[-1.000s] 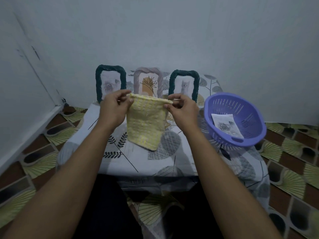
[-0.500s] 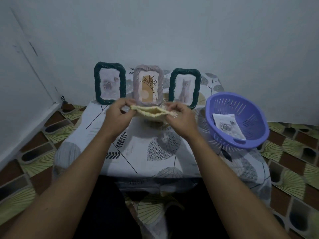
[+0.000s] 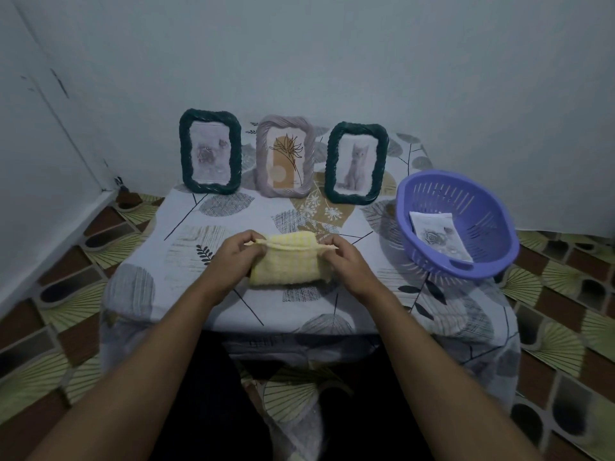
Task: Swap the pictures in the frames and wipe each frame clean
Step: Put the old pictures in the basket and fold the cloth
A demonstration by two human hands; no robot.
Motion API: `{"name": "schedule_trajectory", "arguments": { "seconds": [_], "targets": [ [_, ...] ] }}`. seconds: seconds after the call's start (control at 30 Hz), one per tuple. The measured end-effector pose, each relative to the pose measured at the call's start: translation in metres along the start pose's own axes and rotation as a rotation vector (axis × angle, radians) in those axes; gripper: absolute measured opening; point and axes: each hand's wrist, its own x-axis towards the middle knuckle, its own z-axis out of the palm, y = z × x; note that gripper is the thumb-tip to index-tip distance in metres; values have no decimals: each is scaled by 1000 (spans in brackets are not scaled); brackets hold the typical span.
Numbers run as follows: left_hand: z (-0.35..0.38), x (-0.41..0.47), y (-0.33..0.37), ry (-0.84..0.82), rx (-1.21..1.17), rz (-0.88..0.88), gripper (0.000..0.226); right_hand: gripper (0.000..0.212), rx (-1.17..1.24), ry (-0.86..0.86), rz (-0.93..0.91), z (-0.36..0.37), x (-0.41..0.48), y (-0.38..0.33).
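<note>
Leaf-print tablecloth covers a low table that stands against a plain pale wall. The folded yellow wiping cloth is at the front centre of this surface, with its lower fold resting on the tablecloth. The left hand pinches the cloth's upper left corner between thumb and curled fingers. The right hand pinches the upper right corner in the same manner.

Three picture frames stand upright in a row at the back edge, well apart from the cloth:
- The left dark green frame shows a grey rose print.
- The middle lilac-grey frame shows a line-drawn flower.
- The right dark green frame shows a kitten.

A purple slotted basket sits at the right side of the table and contains a loose rose print. Patterned floor tiles surround the table.
</note>
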Motion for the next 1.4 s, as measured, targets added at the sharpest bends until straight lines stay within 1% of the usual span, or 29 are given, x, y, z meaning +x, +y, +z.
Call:
{"name": "schedule_trajectory", "arguments": {
  "seconds": [0.03, 0.07, 0.17, 0.23, 0.33, 0.37, 0.43, 0.5, 0.6, 0.7, 0.8, 0.9, 1.0, 1.07, 1.13, 1.17, 1.23, 1.27, 1.33, 1.4],
  "targets": [
    [1, 3, -2, 33, -17, -5, 20, 12, 26, 8, 19, 0, 0, 1],
    [2, 7, -5, 60, -20, -7, 20, 16, 46, 18, 46, 1, 1, 2],
    [7, 18, -13, 166, 31, -5, 9, 22, 2, 57, 110, 6, 7, 0],
    [14, 24, -16, 301, 146, 6, 10, 26, -74, 119, 114, 10, 14, 0],
    [27, 28, -12, 475, 300, 53, 18, 21, -242, 233, 119, 21, 27, -1],
    [30, 29, -13, 517, 352, 82, 21, 20, -306, 259, 122, 24, 31, -2],
    [32, 34, -18, 569, 427, 131, 25, 27, -442, 296, 135, 31, 38, -2],
    [31, 39, -25, 579, 482, 139, 26, 34, -579, 324, 132, 37, 42, -1],
    [29, 43, -34, 566, 576, 109, 26, 34, -750, 341, 105, 44, 49, 4],
    [27, 42, -37, 548, 687, 130, 26, 35, -879, 379, 94, 47, 54, 11],
    [24, 42, -38, 539, 789, 114, 32, 36, -998, 408, 87, 48, 54, 13],
    [22, 43, -39, 545, 807, 86, 33, 31, -982, 436, 85, 45, 53, 13],
    [21, 44, -34, 570, 826, 123, 35, 28, -826, 478, 109, 39, 53, 15],
    [22, 47, -29, 554, 928, 220, 34, 31, -757, 473, 148, 35, 54, 16],
    [25, 51, -23, 515, 1033, 369, 29, 31, -723, 452, 182, 32, 55, 16],
    [26, 52, -21, 468, 1073, 450, 27, 31, -703, 444, 196, 31, 55, 16],
    [29, 53, -22, 273, 1126, 556, 31, 33, -668, 430, 223, 30, 56, 15],
    [31, 53, -23, 144, 1161, 553, 38, 34, -656, 421, 238, 29, 57, 15],
    [32, 54, -31, -69, 1262, 444, 58, 36, -622, 389, 275, 26, 58, 12],
    [32, 58, -40, -172, 1329, 316, 68, 34, -588, 353, 312, 22, 59, 8]
  ]
}}
